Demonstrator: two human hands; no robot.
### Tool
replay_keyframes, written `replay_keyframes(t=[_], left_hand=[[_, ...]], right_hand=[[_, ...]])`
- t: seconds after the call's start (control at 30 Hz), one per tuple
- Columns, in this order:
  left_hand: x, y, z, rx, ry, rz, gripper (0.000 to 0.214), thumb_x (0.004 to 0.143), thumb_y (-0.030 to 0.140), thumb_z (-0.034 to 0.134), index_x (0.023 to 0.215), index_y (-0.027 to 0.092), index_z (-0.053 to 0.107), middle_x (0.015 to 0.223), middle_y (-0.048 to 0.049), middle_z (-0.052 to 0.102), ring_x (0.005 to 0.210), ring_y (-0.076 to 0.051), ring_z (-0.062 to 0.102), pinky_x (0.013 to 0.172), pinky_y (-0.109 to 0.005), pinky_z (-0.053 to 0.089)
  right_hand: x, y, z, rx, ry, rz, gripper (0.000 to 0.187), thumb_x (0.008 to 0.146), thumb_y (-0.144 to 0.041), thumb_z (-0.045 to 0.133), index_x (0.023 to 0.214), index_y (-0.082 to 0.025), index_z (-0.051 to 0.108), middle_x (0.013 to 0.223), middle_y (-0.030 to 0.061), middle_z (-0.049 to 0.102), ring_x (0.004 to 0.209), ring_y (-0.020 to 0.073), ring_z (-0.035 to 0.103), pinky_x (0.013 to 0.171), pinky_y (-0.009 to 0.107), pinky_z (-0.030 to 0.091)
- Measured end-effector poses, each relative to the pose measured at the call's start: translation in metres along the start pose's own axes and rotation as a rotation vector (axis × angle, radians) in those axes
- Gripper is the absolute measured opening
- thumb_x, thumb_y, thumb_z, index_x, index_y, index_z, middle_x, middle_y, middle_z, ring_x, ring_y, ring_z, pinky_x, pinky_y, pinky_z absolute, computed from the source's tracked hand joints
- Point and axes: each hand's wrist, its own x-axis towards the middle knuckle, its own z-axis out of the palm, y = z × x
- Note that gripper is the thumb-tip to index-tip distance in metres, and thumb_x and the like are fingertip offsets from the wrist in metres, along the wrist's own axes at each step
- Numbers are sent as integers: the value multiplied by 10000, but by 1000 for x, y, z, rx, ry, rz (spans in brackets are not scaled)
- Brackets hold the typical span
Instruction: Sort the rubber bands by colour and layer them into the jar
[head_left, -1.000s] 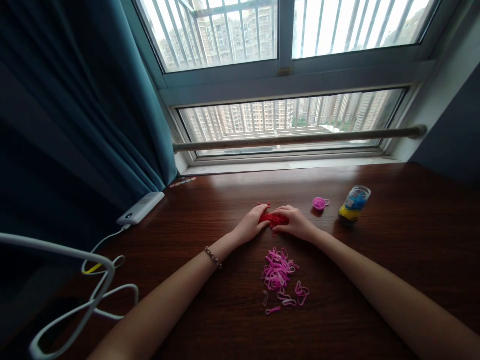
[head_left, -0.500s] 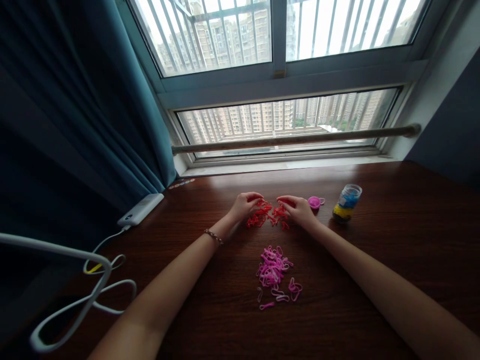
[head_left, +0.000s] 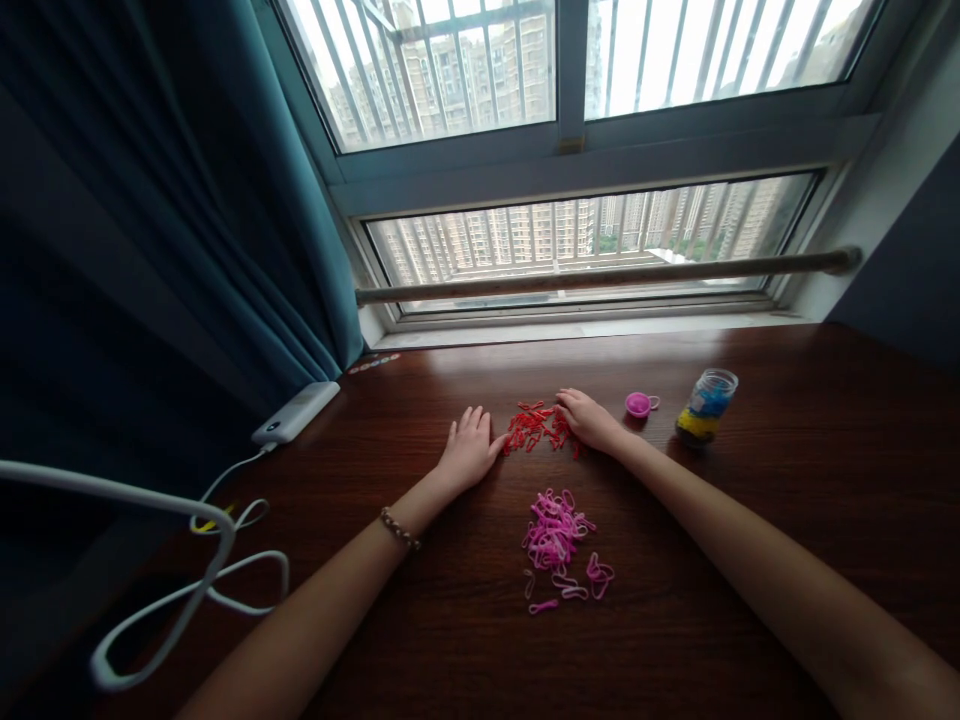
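Looked down across a dark wood counter (head_left: pixel 750 480) set under a barred window (head_left: pixel 570 60). Found nearest, at the left edge, a looped white cable (head_left: pixel 187 590). Passed next a loose heap of pink rubber bands (head_left: pixel 556 535), a few strays just beside it. Noted the left hand (head_left: pixel 469 455), beaded bracelet (head_left: pixel 397 528) on its wrist, lying flat and palm down with fingers spread, gripping nothing, thumb just beside the red rubber bands (head_left: pixel 534 430). Noted the right hand (head_left: pixel 589 420) resting on the right edge of that scatter, fingers bent; could not tell whether pinched on a band or merely touching.

Judged the red rubber bands very light, soft and stretchy, apt to tangle and drag neighbours along; best pinched one loop at a time at the scatter's edge.

Saw beyond, right of that hand, a small pink lid (head_left: pixel 639 404), then a clear jar (head_left: pixel 705 405), seemingly uncapped, with blue and yellow inside. Spotted a white power bank (head_left: pixel 296 412) far left by the teal curtain (head_left: pixel 187 200). Could read no brand or writing anywhere.
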Motion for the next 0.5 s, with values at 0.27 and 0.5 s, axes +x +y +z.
replay_keyframes(t=[0.27, 0.5], left_hand=[[23, 21, 10, -42, 10, 22, 599, 841, 539, 287, 1261, 124, 386, 1393, -168, 290, 1315, -306, 162, 1023, -552, 153], [47, 28, -1, -150, 189, 46, 391, 884, 333, 317, 1166, 115, 479, 1313, -160, 417, 1265, -279, 298, 1013, -510, 253]], right_hand=[[-17, -45, -1, 327, -58, -202, 320, 767, -135, 538, 1082, -177, 578, 1064, 73, 626, 977, 180, 579, 877, 314, 437], [-32, -22, -34, 181, 140, 58, 123, 710, -209, 602, 794, -161, 677, 789, 56, 670, 706, 176, 620, 662, 286, 489]])
